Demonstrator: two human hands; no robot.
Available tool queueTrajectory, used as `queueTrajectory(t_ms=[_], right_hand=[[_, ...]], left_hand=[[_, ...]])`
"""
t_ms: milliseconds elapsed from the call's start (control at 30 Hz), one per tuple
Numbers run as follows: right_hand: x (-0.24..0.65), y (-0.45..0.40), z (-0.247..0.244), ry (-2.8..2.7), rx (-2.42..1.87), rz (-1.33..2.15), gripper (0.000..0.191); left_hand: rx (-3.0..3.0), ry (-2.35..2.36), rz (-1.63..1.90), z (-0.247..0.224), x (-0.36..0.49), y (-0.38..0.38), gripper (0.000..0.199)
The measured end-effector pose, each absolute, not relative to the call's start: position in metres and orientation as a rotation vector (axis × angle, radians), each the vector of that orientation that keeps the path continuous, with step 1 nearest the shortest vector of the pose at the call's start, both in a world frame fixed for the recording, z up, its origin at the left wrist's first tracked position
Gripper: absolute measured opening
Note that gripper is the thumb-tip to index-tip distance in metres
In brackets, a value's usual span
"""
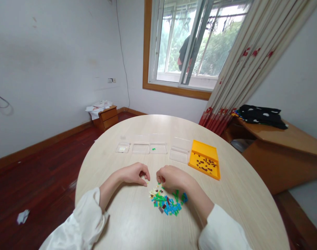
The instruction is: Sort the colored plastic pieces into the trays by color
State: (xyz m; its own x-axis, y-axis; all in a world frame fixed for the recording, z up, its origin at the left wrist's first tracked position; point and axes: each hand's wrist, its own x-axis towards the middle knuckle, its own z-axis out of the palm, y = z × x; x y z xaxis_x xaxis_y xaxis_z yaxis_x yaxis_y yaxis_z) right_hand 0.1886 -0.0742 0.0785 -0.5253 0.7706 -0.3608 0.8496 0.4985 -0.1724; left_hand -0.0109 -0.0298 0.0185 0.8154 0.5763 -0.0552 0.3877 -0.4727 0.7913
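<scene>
A loose pile of small bricks (169,203), blue, green, cream and dark brown, lies on the round table. My left hand (137,174) is just left of the pile's upper edge, thumb and fingers curled near a tiny pale piece; whether it grips that piece is unclear. Over the pile's upper edge is my right hand (170,176), fingers bent down close to a small green piece, with its fingertips partly hidden. Beyond the hands, a yellow case (204,159) stands open with several dark brown pieces inside. A clear box (158,148) holds a little green piece.
More clear boxes stand at the back of the table (171,124): one at far left (122,147) with pale pieces, another (140,148) beside it, and one (179,155) near the yellow case. A wooden desk (267,132) with dark cloth stands right. A person (183,52) shows through the window.
</scene>
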Motion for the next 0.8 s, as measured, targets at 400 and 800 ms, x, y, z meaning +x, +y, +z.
queueTrajectory(t_ms=[400, 800], right_hand=[[0.190, -0.073, 0.074, 2.480, 1.423, -0.444, 0.027], [0.199, -0.071, 0.080, 2.486, 1.514, -0.438, 0.023]], left_hand=[[2.152, 0.695, 0.410, 0.019, 0.006, -0.044, 0.006], [2.280, 0.556, 0.482, 0.014, 0.019, -0.055, 0.009]])
